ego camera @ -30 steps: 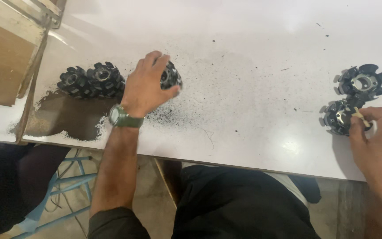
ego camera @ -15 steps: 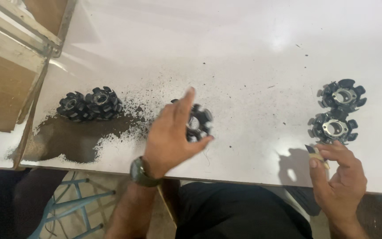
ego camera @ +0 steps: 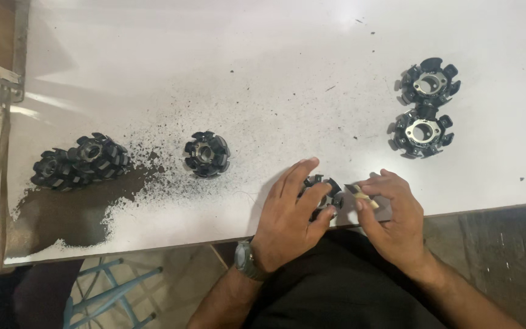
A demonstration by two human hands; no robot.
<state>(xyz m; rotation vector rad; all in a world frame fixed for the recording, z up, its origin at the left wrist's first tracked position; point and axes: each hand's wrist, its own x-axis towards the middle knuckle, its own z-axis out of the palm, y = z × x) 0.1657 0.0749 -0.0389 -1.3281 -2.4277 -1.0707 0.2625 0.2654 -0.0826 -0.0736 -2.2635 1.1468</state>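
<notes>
**Both hands on a black toothed part at the near table edge**

The left hand [ego camera: 288,219] lies over a black toothed ring part [ego camera: 322,189] at the near edge of the white table [ego camera: 263,67]. Its fingers [ego camera: 312,196] are curled loosely around the part, thumb tip at its lower side, so most of the part is hidden; only a few dark teeth and a pale centre show between fingers and thumb. A watch [ego camera: 246,261] sits on that wrist.

The right hand [ego camera: 394,219] is just right of the part. Its fingers [ego camera: 377,190] are pinched shut on a small pale tool [ego camera: 360,196], whose tip points left toward the part and lies right beside it; whether it touches cannot be told.

Left of the left fingers, apart from them, a single black part [ego camera: 207,153] stands alone in a scatter of black grit [ego camera: 153,176]. Further left, well away, two more parts [ego camera: 80,161] lie touching each other by a dark smear of dust [ego camera: 62,216].

Beyond the right fingers, farther up the table, two cleaner-looking parts [ego camera: 424,109] with bright metal centres lie one just behind the other, nearly touching.
</notes>
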